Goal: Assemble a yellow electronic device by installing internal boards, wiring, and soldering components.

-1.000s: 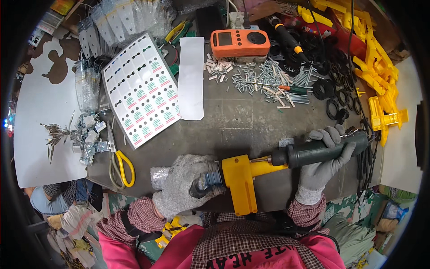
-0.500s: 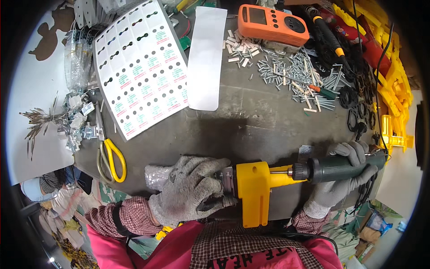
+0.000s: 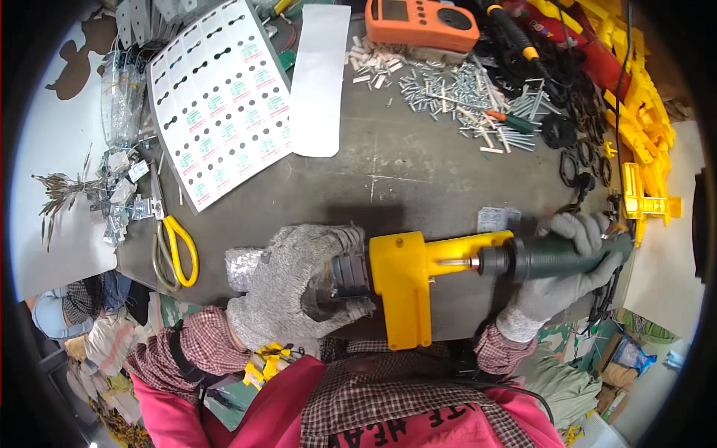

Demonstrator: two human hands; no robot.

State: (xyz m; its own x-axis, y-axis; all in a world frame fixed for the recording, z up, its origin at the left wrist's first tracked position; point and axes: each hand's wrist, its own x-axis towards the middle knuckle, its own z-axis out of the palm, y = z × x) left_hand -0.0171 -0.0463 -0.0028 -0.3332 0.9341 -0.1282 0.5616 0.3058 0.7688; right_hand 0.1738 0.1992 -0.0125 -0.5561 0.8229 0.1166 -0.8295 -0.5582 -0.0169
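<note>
My left hand, in a grey knit glove, is curled round a dark ribbed cylindrical part. Just right of that part is a yellow plastic bracket with a long arm pointing right. Out from behind the hand's left side sticks a clear plastic-wrapped end; whether it joins the ribbed part is hidden. My right hand, gloved too, grips a dark green electric screwdriver lying level. Its thin metal bit runs alongside the bracket's arm, pointing at the bracket's body; I cannot tell whether its tip touches a screw.
Yellow-handled scissors lie at the left, below a sheet of labels and a white paper strip. Beyond are loose screws, a small screwdriver and an orange meter. A small clear packet lies near the electric screwdriver.
The whole view has shifted a little. My left hand has eased back from the yellow bracket, showing more of the ribbed part. More of the bracket's arm shows above the bit.
</note>
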